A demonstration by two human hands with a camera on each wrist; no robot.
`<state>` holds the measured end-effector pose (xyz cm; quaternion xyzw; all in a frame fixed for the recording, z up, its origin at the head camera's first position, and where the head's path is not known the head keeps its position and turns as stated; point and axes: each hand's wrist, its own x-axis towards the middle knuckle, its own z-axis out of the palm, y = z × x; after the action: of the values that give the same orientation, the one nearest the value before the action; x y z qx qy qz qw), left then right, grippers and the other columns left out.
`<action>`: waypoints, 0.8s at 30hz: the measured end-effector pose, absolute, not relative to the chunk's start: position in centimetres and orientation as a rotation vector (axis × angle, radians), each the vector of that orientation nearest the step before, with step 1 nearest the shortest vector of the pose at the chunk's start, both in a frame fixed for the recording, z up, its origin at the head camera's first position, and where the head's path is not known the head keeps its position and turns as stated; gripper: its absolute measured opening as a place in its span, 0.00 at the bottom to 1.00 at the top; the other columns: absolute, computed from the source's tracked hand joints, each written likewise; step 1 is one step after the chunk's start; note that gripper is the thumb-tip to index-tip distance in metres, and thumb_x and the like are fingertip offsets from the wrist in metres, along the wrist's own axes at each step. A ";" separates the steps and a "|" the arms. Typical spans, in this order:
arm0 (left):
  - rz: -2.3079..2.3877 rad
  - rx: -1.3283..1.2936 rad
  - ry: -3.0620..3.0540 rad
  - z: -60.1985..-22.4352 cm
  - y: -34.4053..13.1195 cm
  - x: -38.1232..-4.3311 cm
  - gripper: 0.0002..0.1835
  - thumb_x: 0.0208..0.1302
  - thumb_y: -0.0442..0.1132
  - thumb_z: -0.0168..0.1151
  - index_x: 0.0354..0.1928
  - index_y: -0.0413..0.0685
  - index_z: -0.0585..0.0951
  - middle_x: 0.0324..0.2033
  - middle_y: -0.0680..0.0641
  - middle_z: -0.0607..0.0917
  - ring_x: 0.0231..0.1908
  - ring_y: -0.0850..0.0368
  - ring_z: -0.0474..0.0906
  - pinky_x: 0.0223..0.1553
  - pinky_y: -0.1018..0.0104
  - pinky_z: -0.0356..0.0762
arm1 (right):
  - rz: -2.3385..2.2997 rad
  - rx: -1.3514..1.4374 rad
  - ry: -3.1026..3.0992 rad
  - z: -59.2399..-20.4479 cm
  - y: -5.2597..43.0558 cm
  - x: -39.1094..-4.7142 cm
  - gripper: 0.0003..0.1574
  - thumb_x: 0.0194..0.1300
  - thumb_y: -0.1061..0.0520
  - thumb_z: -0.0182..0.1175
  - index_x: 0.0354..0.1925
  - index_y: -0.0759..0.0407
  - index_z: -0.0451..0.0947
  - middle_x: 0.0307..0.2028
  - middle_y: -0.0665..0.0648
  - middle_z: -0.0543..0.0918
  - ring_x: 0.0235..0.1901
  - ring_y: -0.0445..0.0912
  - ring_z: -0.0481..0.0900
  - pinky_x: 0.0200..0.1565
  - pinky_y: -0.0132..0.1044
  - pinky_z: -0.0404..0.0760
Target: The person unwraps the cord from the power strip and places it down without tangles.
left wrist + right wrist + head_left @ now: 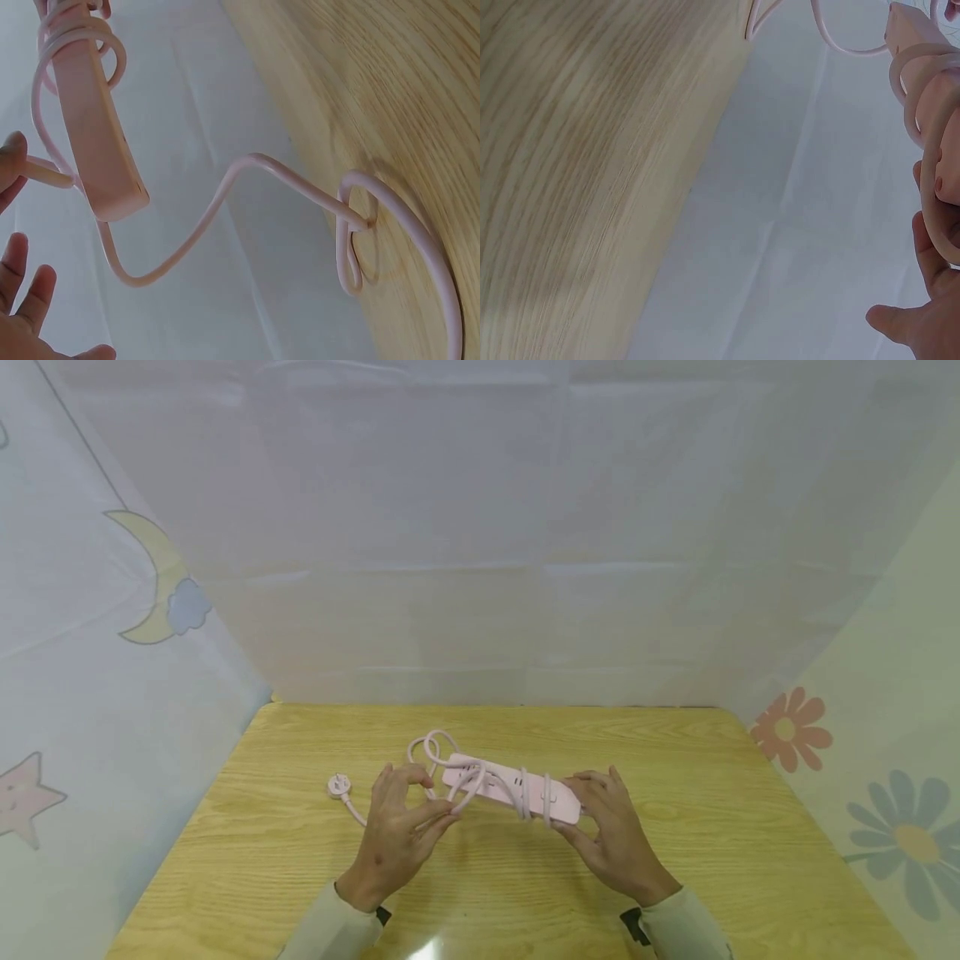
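Note:
A pink power strip (536, 783) is held up over the table, tilted, with its pale pink cord (255, 159) looped several times around it. My right hand (617, 837) grips the strip's right end, thumb below and fingers above. Between thumb and index finger, my left hand (392, 839) pinches a stretch of cord just off the strip's left half. Slack cord drops from the strip's far end and curls onto the table. At its end, the three-pin plug (339, 786) lies on the wood left of my left hand, pins facing up.
The wooden table (480, 902) has its back edge against a white sheet (480, 568). Printed sheets with a moon (153, 581) and flowers (915, 843) flank it on the left and right. A loose cord loop (441, 743) extends behind the strip's left end.

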<state>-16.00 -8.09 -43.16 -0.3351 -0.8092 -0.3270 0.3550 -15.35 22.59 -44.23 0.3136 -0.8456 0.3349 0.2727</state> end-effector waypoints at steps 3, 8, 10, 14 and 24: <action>-0.843 -0.878 -2.067 -43.2 -8.1 -15.9 0.06 0.46 0.38 0.77 0.29 0.48 0.89 0.43 0.44 0.77 0.51 0.41 0.74 0.55 0.21 0.58 | 0.899 0.841 -2.267 -44.2 22.6 -15.4 0.28 0.70 0.45 0.62 0.61 0.58 0.76 0.52 0.55 0.83 0.54 0.57 0.74 0.56 0.82 0.49; -0.868 -0.881 -2.081 -43.4 -8.1 -15.7 0.06 0.48 0.41 0.76 0.28 0.49 0.88 0.44 0.44 0.77 0.52 0.40 0.74 0.56 0.21 0.57 | 0.889 0.820 -2.264 -44.2 22.7 -15.4 0.27 0.67 0.48 0.65 0.60 0.57 0.76 0.52 0.56 0.83 0.53 0.58 0.75 0.56 0.82 0.49; -0.880 -0.879 -2.091 -43.4 -8.2 -15.6 0.07 0.48 0.42 0.76 0.28 0.49 0.89 0.44 0.44 0.78 0.53 0.39 0.74 0.57 0.22 0.56 | 0.888 0.812 -2.259 -44.2 22.7 -15.5 0.27 0.66 0.49 0.67 0.60 0.57 0.76 0.51 0.56 0.84 0.53 0.58 0.75 0.56 0.82 0.49; -0.884 -0.886 -2.089 -43.6 -8.2 -15.5 0.08 0.44 0.41 0.79 0.28 0.49 0.89 0.44 0.45 0.78 0.53 0.39 0.74 0.57 0.22 0.57 | 0.883 0.798 -2.248 -44.2 22.7 -15.5 0.27 0.66 0.49 0.66 0.59 0.58 0.76 0.50 0.56 0.84 0.53 0.58 0.75 0.57 0.81 0.49; -0.899 -0.907 -2.129 -43.8 -8.2 -15.2 0.07 0.45 0.40 0.80 0.26 0.49 0.89 0.45 0.45 0.77 0.53 0.39 0.74 0.59 0.23 0.56 | 0.893 0.740 -2.247 -44.1 22.7 -15.4 0.27 0.65 0.52 0.67 0.58 0.62 0.76 0.47 0.57 0.85 0.52 0.59 0.74 0.59 0.80 0.49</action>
<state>-15.15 -8.17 -43.80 -0.3456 -0.8113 -0.3427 0.3237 -15.39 22.69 -44.13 0.2791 -0.8471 0.3368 0.3017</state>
